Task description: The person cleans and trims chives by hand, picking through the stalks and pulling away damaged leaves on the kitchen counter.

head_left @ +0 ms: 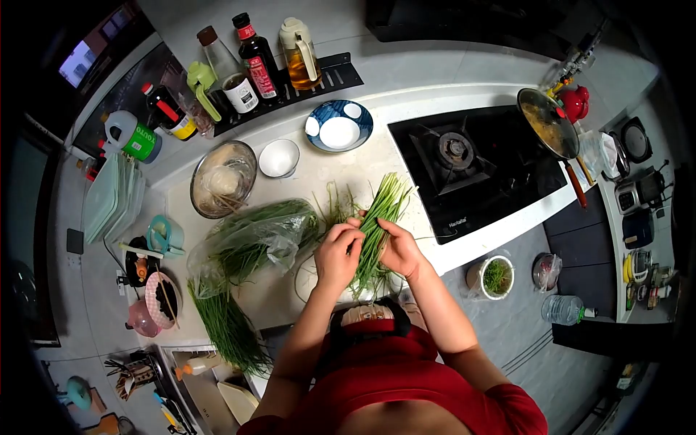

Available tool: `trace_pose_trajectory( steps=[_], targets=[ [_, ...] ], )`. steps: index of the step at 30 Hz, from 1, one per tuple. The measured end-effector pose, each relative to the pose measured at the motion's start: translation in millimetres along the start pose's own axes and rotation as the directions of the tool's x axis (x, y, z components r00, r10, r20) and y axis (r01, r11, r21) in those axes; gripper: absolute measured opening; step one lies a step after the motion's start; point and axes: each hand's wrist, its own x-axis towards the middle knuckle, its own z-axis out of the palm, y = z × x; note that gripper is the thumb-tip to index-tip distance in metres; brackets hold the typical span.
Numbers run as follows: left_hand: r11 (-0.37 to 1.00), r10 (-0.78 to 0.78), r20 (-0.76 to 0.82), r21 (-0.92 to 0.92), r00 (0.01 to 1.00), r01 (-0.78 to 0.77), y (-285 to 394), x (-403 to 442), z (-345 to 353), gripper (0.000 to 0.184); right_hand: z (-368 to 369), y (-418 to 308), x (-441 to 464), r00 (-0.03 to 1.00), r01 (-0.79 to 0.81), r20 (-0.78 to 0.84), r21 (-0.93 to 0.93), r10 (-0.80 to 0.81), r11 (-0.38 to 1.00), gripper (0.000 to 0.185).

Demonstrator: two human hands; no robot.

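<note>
A bundle of long green stalks with pale ends pointing to the back is held over the counter's front part. My right hand grips the bundle from its right side, thumb across the stalks. At the bundle's left side, my left hand has its fingers pinched together; whatever is between them is too small to name. Loose thin stalks lie on the counter just behind my left hand. A clear plastic bag of green stalks lies to the left, its long leaves hanging toward the front edge.
Behind are a metal bowl, a white bowl and a blue patterned bowl. Bottles stand on a black rack. The gas stove is at right, with a lidded pan. A bin stands on the floor.
</note>
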Motion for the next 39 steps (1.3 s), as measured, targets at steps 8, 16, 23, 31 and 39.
trace_pose_trajectory(
  steps=[8, 16, 23, 31, 39],
  targets=[
    [0.994, 0.108, -0.047, 0.027, 0.993, -0.107, 14.2, 3.8, -2.6, 0.015, 2.4, 2.1, 1.7, 0.999, 0.015, -0.028, 0.002, -0.015, 1.000, 0.036],
    [0.981, 0.151, -0.014, 0.123, 0.988, -0.148, 15.0, 4.1, -2.3, 0.015, -0.9, 4.1, 2.1, 1.000, 0.006, -0.009, 0.014, -0.006, 1.000, 0.035],
    [0.976, 0.201, -0.085, 0.104, 0.976, -0.192, 9.8, 3.7, 2.9, 0.009, 1.4, 7.2, 0.8, 0.997, 0.042, -0.065, -0.019, -0.043, 0.999, 0.033],
    [0.994, 0.032, -0.091, -0.105, 0.995, -0.042, -0.2, 0.0, -0.5, 0.010, 6.8, 4.3, -3.9, 0.899, 0.104, -0.365, -0.356, -0.241, 0.929, 0.018],
    [0.995, 0.021, 0.003, -0.102, 1.000, -0.020, -1.1, 1.3, -0.2, 0.015, 2.1, 13.7, -0.7, 0.874, 0.056, -0.360, -0.592, -0.327, 0.804, 0.020]
  ],
)
